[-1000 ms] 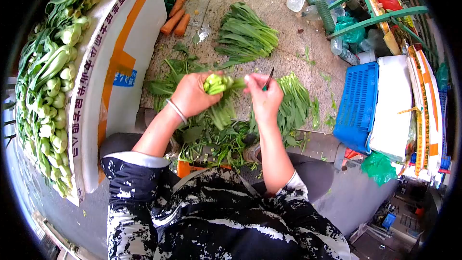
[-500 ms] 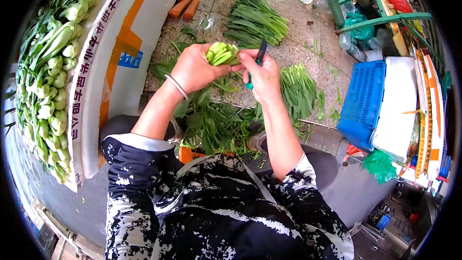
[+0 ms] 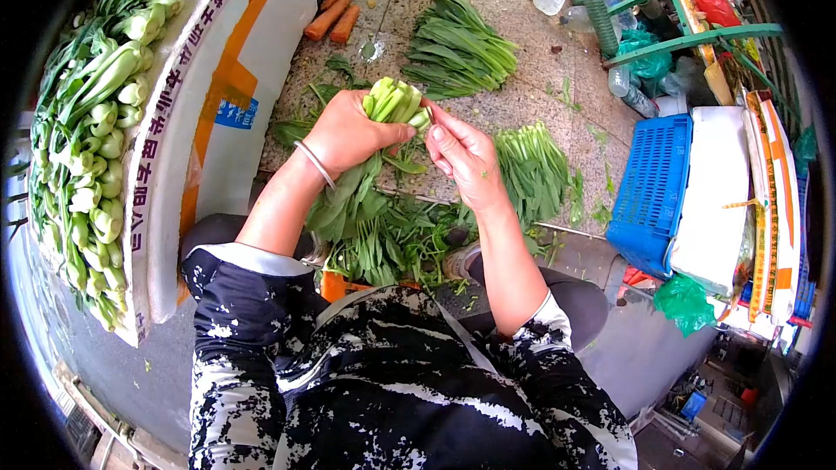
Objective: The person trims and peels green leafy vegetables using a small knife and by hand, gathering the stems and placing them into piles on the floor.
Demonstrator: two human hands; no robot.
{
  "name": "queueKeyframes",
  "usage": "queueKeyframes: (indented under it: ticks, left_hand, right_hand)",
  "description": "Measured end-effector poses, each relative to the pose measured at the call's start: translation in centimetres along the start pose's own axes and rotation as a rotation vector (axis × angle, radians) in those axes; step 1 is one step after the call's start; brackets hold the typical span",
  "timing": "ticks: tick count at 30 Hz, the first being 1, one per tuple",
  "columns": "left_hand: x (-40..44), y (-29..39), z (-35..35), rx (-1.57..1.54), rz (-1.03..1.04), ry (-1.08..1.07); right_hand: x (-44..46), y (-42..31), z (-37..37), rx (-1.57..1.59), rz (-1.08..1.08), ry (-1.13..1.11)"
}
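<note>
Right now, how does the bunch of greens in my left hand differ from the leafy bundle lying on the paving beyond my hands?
The held bunch is gripped in your left hand, whereas the ground bundle lies on the paving. The held bunch's stem ends point away from you, leaves trailing back; the ground bundle's stems point right, leaves left. Both are green, leafy and long-stemmed.

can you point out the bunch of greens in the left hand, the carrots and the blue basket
Bunch of greens (image 3: 392, 103): head view, on the pale stem ends
Carrots (image 3: 327, 18): head view, on one carrot's middle
Blue basket (image 3: 649, 187): head view, on its side wall
</note>
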State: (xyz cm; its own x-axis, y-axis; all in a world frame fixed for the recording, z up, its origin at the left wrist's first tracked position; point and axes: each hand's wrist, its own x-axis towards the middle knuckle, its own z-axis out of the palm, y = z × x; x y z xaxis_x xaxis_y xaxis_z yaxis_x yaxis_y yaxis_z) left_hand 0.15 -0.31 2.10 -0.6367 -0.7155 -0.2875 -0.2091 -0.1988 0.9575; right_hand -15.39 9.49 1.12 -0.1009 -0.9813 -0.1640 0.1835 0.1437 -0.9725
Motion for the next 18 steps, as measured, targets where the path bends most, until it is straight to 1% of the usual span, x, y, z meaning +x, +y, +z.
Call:
queueKeyframes:
  ticks: [1,2,3,4,6,7,9,10,12,13,15,16,18]
  left_hand:
    - [-0.1,0.2,0.0,-0.02,-0.034,-0.022]
    - [-0.3,0.4,0.0,-0.021,-0.032,-0.02]
    - [-0.5,0.7,0.1,-0.153,-0.044,-0.064]
    - [-0.8,0.8,0.1,-0.284,-0.055,-0.108]
    - [-1.1,1.1,0.0,-0.301,-0.081,-0.127]
    - [-1.2,1.1,0.0,-0.318,-0.111,-0.147]
    - [-1.3,0.9,-0.2,-0.337,-0.106,-0.15]
    - [-1.4,0.9,-0.3,-0.389,-0.117,-0.157]
    - [-1.5,0.6,-0.5,-0.464,-0.122,-0.181]
    - [-1.7,0.5,-0.5,-0.463,-0.125,-0.182]
    - [-1.9,0.8,-0.6,-0.537,-0.11,-0.252]
    - [-2.1,1.0,-0.5,-0.536,-0.108,-0.254]
    - [-2.5,1.5,-0.4,-0.565,-0.115,-0.237]
  right_hand:
    - [0.0,0.0,-0.2,-0.001,-0.001,-0.001]
    - [0.0,0.0,-0.6,0.089,0.047,-0.025]
    - [0.0,0.1,-1.0,0.179,0.094,-0.05]
    - [0.0,0.3,-1.2,0.178,0.092,-0.051]
    - [0.0,0.7,-1.6,0.306,0.143,-0.071]
    - [0.0,0.8,-1.6,0.304,0.141,-0.073]
    - [-0.1,0.8,-1.4,0.243,0.096,-0.004]
    - [-0.2,0.6,-1.2,0.24,0.091,-0.008]
    - [-0.9,0.0,-0.5,0.184,-0.033,-0.031]
    - [-1.1,-0.2,-0.2,0.186,-0.031,-0.029]
    - [-1.2,-0.7,0.2,0.005,-0.076,-0.044]
    - [-1.2,-1.1,0.0,0.046,-0.025,-0.069]
    - [-1.3,-1.2,-0.1,0.024,-0.04,-0.095]
